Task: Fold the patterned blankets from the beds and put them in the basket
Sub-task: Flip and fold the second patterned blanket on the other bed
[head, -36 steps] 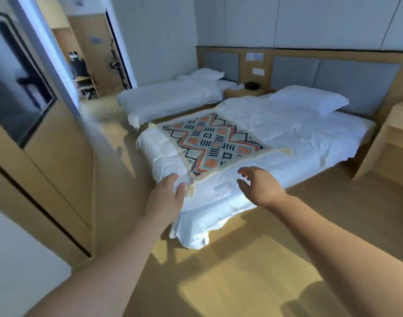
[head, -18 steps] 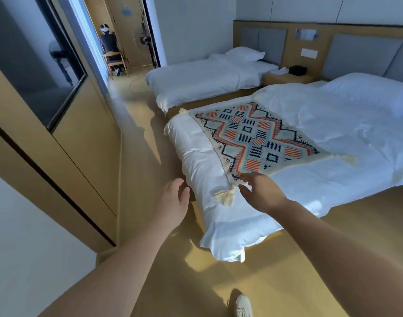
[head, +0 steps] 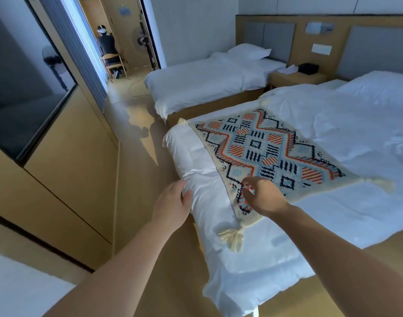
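A cream patterned blanket (head: 264,154) with orange, blue and black diamonds and corner tassels lies flat across the foot of the near white bed (head: 333,220). My right hand (head: 263,195) rests on the blanket's near corner, fingers curled over the weave, just above a cream tassel (head: 232,239). Whether it has pinched the fabric I cannot tell. My left hand (head: 173,202) is spread open at the bed's left edge, fingertips touching the white duvet, off the blanket. No basket is in view.
A second white bed (head: 202,83) with a pillow stands beyond, with no blanket on it. A wooden nightstand (head: 296,77) sits between the headboards. Wooden cabinets (head: 65,170) line the left. Through the doorway a person (head: 106,46) sits on a chair beside a fan.
I have stepped closer to the near bed. My right hand moved forward onto the blanket's corner, and my left hand reached the duvet edge.
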Action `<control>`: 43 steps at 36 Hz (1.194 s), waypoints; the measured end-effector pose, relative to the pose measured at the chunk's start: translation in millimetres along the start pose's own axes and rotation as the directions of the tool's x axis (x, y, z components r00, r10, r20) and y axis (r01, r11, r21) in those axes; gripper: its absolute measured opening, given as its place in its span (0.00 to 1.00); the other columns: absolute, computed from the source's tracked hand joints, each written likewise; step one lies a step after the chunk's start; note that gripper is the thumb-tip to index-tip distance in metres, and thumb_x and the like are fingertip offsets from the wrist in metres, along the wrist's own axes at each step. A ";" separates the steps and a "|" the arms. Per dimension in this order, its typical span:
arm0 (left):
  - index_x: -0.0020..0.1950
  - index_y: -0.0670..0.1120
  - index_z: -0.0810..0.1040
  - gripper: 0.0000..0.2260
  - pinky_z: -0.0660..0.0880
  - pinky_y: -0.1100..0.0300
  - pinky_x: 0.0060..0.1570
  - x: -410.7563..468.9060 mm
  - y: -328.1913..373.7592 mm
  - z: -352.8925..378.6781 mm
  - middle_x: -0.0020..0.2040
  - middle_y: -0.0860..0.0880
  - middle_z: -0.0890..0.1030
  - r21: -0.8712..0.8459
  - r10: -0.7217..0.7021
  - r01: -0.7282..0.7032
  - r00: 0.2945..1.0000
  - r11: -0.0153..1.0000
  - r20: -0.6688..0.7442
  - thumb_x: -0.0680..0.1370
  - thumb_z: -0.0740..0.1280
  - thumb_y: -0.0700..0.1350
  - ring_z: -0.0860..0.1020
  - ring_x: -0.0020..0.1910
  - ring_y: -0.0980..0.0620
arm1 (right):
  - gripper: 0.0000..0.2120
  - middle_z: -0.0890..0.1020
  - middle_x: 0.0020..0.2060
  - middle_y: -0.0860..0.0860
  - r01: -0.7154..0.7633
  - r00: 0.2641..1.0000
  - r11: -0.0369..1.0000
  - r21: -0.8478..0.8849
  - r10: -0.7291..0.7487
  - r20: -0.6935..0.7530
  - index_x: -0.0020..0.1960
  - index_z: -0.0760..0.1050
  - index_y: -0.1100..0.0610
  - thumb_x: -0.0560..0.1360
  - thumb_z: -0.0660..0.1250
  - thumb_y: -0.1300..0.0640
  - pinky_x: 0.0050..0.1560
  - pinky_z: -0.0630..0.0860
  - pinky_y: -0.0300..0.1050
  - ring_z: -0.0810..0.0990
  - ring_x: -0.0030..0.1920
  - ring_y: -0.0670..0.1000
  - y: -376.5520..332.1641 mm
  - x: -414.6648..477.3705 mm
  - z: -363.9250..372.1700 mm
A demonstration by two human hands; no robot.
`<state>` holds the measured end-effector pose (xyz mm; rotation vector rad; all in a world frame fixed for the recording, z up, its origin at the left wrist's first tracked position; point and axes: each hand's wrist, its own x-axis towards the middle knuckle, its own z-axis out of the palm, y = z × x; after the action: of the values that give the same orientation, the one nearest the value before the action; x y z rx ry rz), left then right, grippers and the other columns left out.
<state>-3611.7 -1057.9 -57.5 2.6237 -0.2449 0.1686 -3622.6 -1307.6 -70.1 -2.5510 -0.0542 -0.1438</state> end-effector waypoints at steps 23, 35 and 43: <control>0.69 0.42 0.69 0.18 0.67 0.60 0.61 298.9 -147.1 41.4 0.66 0.45 0.74 -0.219 0.356 -0.299 0.883 0.929 0.307 0.80 0.62 0.45 0.71 0.66 0.47 | 0.17 0.80 0.59 0.54 -0.502 0.864 0.864 -0.025 0.500 -0.065 0.65 0.74 0.55 0.78 0.62 0.54 0.59 0.75 0.49 0.79 0.57 0.55 -29.1 218.4 115.0; 0.71 0.46 0.67 0.19 0.67 0.56 0.63 401.3 -104.7 109.7 0.69 0.48 0.71 -0.280 0.548 -0.471 0.692 0.836 0.470 0.80 0.59 0.47 0.69 0.67 0.49 | 0.04 0.76 0.37 0.50 -0.751 0.644 0.660 0.021 0.740 -0.194 0.42 0.74 0.56 0.75 0.61 0.59 0.38 0.67 0.43 0.74 0.38 0.54 6.6 226.9 114.6; 0.71 0.48 0.66 0.20 0.70 0.55 0.61 437.9 -39.4 156.1 0.69 0.48 0.71 -0.278 0.574 -0.512 0.623 0.813 0.531 0.80 0.60 0.49 0.70 0.66 0.48 | 0.10 0.83 0.45 0.56 -0.866 0.467 0.490 0.102 0.865 -0.185 0.51 0.78 0.57 0.77 0.59 0.57 0.42 0.76 0.46 0.80 0.42 0.57 76.0 242.4 99.5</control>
<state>-3164.6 -1162.5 -140.0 2.3337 -1.2468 -0.4810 -3367.3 -1313.8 -166.3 -2.2162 1.3344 -0.0041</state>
